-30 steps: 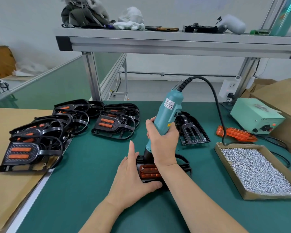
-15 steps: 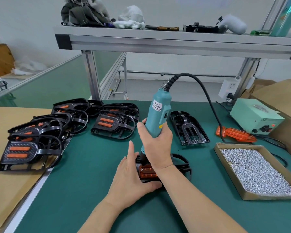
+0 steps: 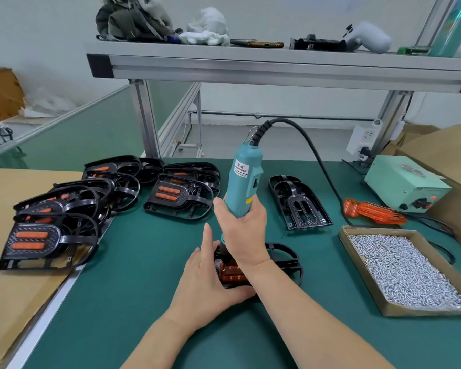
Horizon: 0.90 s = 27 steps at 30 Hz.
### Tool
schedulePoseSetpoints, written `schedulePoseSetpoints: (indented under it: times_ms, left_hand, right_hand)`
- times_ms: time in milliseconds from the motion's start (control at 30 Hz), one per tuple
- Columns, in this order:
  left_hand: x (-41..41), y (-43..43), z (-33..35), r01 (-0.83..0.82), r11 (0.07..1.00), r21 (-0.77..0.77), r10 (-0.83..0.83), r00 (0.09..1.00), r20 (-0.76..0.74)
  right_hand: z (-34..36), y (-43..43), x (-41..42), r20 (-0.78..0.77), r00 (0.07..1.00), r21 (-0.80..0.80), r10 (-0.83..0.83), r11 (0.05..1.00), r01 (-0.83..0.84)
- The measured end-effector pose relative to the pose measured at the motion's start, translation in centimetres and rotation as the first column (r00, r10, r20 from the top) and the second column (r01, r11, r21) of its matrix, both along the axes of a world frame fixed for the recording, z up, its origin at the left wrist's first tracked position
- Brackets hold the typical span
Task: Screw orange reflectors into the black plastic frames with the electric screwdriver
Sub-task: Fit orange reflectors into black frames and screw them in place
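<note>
On the green mat lies a black plastic frame [image 3: 285,258] with an orange reflector [image 3: 233,272] set in it. My left hand [image 3: 206,283] holds the frame's near left end, thumb curled under its front edge and index finger pointing up. My right hand [image 3: 244,229] grips the teal electric screwdriver [image 3: 244,182] upright, its tip down on the reflector; the tip itself is hidden behind my hands. An empty black frame [image 3: 298,203] lies further back, and loose orange reflectors [image 3: 373,211] lie to the right.
Several finished frames with orange reflectors [image 3: 64,209] are piled at the left, partly on cardboard. A cardboard tray of silver screws [image 3: 405,267] sits at the right. A green power supply box [image 3: 405,182] stands behind it. The metal shelf [image 3: 277,67] runs overhead.
The screwdriver's top has tilted leftward to nearly upright, and my right hand shifted slightly left with it. My left hand has stayed on the frame.
</note>
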<state>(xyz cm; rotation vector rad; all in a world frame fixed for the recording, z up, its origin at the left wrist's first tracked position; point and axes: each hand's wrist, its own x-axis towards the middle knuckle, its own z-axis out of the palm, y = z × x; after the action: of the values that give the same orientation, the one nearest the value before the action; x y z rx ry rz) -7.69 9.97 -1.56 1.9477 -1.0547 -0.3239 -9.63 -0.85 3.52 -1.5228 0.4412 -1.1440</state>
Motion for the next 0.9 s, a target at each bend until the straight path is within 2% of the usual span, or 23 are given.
schedulePoseSetpoints:
  times_ms: [200, 333, 567, 733, 900]
  left_hand:
    - [0.2, 0.0, -0.4, -0.009, 0.999, 0.037, 0.009, 1.0, 0.008]
    - [0.4, 0.3, -0.7, -0.036, 0.997, 0.064, 0.035, 0.999, 0.006]
    - [0.5, 0.3, -1.1, -0.036, 0.997, 0.068, 0.034, 0.999, 0.034]
    - [0.4, 0.3, -1.1, -0.035, 0.997, 0.074, 0.034, 0.999, 0.023]
    - [0.5, 0.4, -1.3, -0.039, 0.996, 0.075, 0.039, 0.999, 0.006]
  right_hand:
    - [0.8, -0.1, -1.1, 0.042, 0.998, 0.015, 0.054, 0.998, -0.055]
    - [3.0, -1.1, -2.4, 0.178, 0.982, 0.077, 0.058, 0.994, -0.073]
    - [5.6, -7.8, -6.7, 0.198, 0.968, 0.28, -0.154, 0.955, 0.094]
    - [4.8, -12.1, -9.6, 0.223, 0.925, 0.454, -0.308, 0.872, 0.181]
    - [3.4, -15.4, -12.3, 0.179, 0.893, 0.609, -0.413, 0.759, 0.229]
